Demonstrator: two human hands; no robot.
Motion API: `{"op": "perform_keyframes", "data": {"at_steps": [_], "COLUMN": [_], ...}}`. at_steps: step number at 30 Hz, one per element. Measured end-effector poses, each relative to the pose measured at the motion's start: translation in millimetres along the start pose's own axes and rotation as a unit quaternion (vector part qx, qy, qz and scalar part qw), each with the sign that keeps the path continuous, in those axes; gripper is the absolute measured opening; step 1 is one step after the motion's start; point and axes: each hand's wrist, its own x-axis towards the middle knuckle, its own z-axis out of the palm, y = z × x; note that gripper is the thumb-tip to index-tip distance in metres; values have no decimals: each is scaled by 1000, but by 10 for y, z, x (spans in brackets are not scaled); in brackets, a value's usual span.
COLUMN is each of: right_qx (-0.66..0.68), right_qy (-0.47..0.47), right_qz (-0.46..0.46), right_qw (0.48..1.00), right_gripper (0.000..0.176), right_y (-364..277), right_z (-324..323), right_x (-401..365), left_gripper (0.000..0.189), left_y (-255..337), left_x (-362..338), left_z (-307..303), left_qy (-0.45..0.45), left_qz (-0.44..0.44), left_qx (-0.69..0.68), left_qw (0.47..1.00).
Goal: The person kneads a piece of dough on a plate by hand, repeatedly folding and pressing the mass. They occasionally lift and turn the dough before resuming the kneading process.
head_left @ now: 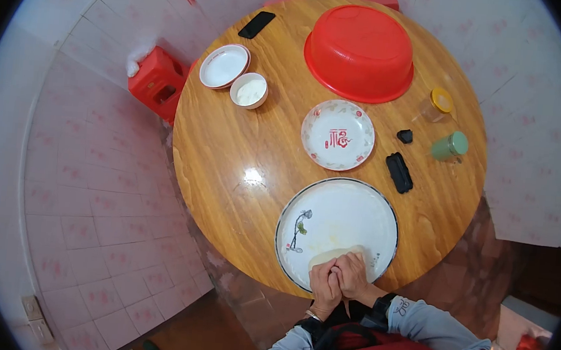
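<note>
A lump of pale dough [328, 254] lies near the front rim of a large white tray [338, 203] with a dark rim and a painted plant on its left side. My left hand [324, 287] and my right hand [351, 275] are side by side on the dough, their fingers curled over it and touching each other. Both hands cover the near part of the dough. Faint pale smears mark the tray's surface beyond the dough.
Behind the tray on the round wooden table [226, 190] stand a patterned plate [338, 123], a bowl of white powder [249, 91], stacked plates [225, 65] and an upturned red basin [362, 45]. A green jar [450, 146], a yellow-lidded jar [439, 103], a black case [399, 172] and a phone [257, 24] also lie there.
</note>
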Motion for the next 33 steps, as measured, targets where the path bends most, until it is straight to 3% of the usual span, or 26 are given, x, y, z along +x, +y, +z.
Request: {"op": "perform_keyframes", "data": {"at_steps": [5, 10, 14, 21, 23, 26, 27, 31, 33], "right_qx": [8, 41, 12, -52, -71, -32, -33, -52, -62], "right_qy": [15, -5, -3, 82, -65, -71, -70, -31, -27], "right_qz": [-2, 94, 142, 104, 187, 156, 156, 21, -15], "right_qw": [1000, 995, 990, 990, 978, 985, 985, 998, 998], "right_gripper": [11, 12, 13, 16, 18, 20, 20, 24, 26], "right_y": [123, 215, 339, 351, 387, 250, 178, -35, -50], "right_z": [127, 209, 366, 401, 397, 258, 178, -19, -17], "right_x": [185, 533, 743, 854, 757, 563, 483, 3, -191], "left_gripper": [24, 24, 23, 23, 23, 25, 27, 36, 37], "left_y": [-155, -267, -360, -365, -304, -197, -171, -95, -128], "left_x": [241, 661, 1002, 1100, 1046, 773, 642, 66, -211], "left_z": [46, 136, 159, 158, 124, 54, 44, -36, -38], "left_qy": [-14, -8, -26, -44, -41, -66, -62, -38, -17], "left_qz": [-49, -142, -118, -87, -94, -54, -58, -39, -5], "left_qx": [0, 14, 69, 114, 128, 224, 183, 67, 72], "left_qw": [999, 990, 990, 989, 987, 971, 979, 996, 997]}}
